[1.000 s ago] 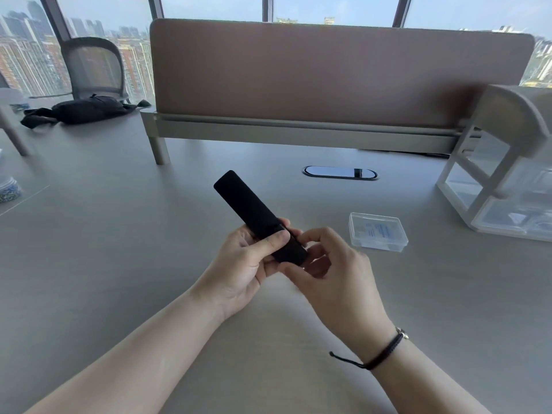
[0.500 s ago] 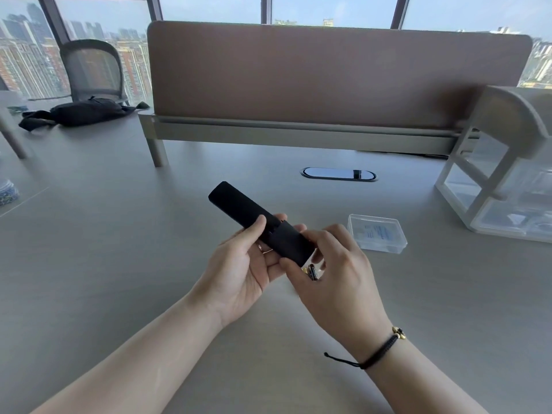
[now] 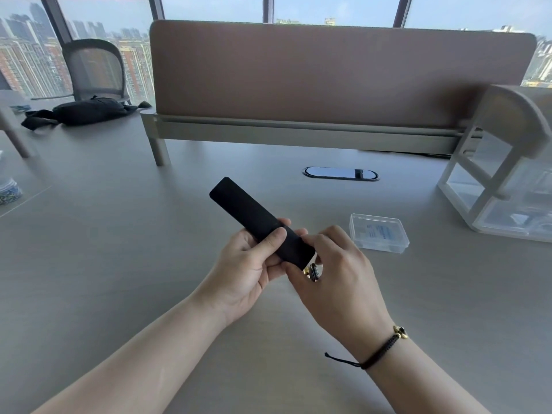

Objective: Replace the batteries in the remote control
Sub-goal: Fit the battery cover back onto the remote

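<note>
Black remote control (image 3: 261, 221): slim, plain side up, held clear above the grey desk (image 3: 119, 264), far end angled away to the left, near end between both hands. Left hand (image 3: 248, 270): grip closed around the remote's lower half, thumb laid across its upper face, fingers curled beneath. Right hand (image 3: 337, 279): fingertips pinching the remote's near end; cupped under the same fingers, a small battery (image 3: 312, 271) with dark casing and gold band, partly hidden, just below the remote's end. Whether the battery touches the remote cannot be told. Right wrist: black braided bracelet (image 3: 382, 349) with a gold bead. Clear plastic case (image 3: 379, 233): lid shut, flat on the desk just right of the hands, pale blue print inside, contents otherwise unreadable. Oval cable port (image 3: 340, 173): set in the desk beyond the remote. Brown divider panel (image 3: 328, 76): upright across the desk's far side. White drawer unit (image 3: 501, 186): far right. Black bag (image 3: 86, 110): far left, before a mesh office chair (image 3: 95, 70).
</note>
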